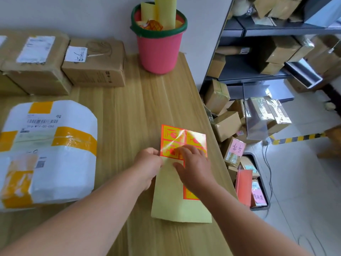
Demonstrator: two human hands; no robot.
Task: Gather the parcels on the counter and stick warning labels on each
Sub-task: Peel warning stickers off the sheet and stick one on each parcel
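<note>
Near the right edge of the counter [136,108], a label sheet [171,206] is pinched at its left side by the left hand [149,163] and pressed flat under the spread right hand [193,167]. A white parcel [55,145] and brown boxes [94,63] are set well apart at left.

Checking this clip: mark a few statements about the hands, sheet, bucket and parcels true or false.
1. The left hand and right hand both touch the label sheet. True.
2. The bucket is blue. False: it is pink with a green rim.
3. A white parcel lies left of the sheet. True.
4. Labels cover the whole sheet. False: much of its yellow backing is bare.
</note>
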